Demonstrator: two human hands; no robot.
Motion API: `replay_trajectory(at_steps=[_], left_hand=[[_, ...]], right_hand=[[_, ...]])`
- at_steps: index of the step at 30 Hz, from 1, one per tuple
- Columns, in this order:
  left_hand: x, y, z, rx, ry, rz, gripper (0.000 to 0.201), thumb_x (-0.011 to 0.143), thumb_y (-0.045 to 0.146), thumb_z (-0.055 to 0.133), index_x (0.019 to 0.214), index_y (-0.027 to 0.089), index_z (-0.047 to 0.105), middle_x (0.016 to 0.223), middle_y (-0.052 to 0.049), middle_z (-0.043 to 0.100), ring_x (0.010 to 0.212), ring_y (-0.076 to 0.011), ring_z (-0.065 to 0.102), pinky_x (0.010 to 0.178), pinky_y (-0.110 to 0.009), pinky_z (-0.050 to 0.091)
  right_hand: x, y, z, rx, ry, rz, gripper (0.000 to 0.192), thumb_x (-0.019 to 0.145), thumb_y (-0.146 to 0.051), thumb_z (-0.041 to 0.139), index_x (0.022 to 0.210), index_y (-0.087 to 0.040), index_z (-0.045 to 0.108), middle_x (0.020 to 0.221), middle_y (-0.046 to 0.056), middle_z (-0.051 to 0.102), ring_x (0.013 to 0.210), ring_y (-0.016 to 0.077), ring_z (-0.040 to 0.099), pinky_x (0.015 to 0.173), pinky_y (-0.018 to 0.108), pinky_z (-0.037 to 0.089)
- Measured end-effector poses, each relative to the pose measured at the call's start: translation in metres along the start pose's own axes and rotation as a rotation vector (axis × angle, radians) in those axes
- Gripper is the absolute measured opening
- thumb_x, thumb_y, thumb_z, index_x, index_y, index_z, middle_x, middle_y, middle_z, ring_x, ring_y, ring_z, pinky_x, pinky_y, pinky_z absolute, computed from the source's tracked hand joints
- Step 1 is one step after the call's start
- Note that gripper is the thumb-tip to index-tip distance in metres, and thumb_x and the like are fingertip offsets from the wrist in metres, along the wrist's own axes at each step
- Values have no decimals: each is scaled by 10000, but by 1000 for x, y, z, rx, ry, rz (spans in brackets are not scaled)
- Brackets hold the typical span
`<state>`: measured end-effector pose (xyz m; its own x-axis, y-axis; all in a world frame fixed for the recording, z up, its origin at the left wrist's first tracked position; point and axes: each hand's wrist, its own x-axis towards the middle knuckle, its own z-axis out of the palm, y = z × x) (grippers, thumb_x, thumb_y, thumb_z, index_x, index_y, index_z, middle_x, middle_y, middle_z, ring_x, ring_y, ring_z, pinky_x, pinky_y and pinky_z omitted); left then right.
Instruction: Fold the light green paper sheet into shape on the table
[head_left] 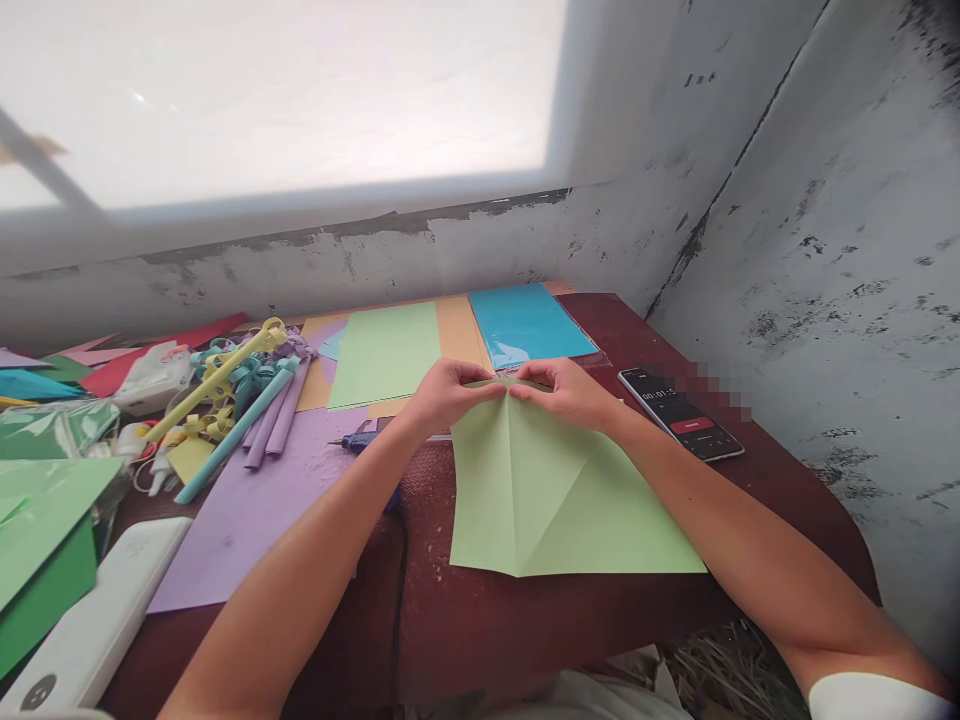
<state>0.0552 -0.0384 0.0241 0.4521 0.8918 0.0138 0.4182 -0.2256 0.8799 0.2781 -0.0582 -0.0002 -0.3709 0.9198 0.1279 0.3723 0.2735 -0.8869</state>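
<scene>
A light green sheet of paper [517, 490] with crease lines lies in front of me on the dark red table [450, 640]. My left hand [450, 392] pinches its far edge between thumb and fingers. Right beside it, my right hand [564, 392] pinches the same edge, the two thumbs close together at the central crease. One crease runs straight toward me and another slants to the right. The near edge of the sheet bends slightly at the middle crease. Left of the paper, partly behind my left forearm, a blue glue gun [360, 440] lies with its cord trailing toward me.
A phone [681, 415] showing a timer lies at right. Behind my hands are a blue pack [529, 325] and green sheets [390, 350]. Purple paper [262, 510], rolled paper sticks [240, 430], curled strips and a white power strip [112, 610] fill the left side.
</scene>
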Motion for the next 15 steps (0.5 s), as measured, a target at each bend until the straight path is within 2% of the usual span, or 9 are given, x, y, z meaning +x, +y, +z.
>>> replay_trajectory(at_steps=[15], left_hand=[[0,0,0,-3,0,-8,476,732,625,757,745,150,745,632,25,514,613,-106,371,565,-268,255]], right_hand=[[1,1,0,-9,17,-9,300,884,-500,667,880,-201,686,864,24,649,806,186,551,723,319,406]])
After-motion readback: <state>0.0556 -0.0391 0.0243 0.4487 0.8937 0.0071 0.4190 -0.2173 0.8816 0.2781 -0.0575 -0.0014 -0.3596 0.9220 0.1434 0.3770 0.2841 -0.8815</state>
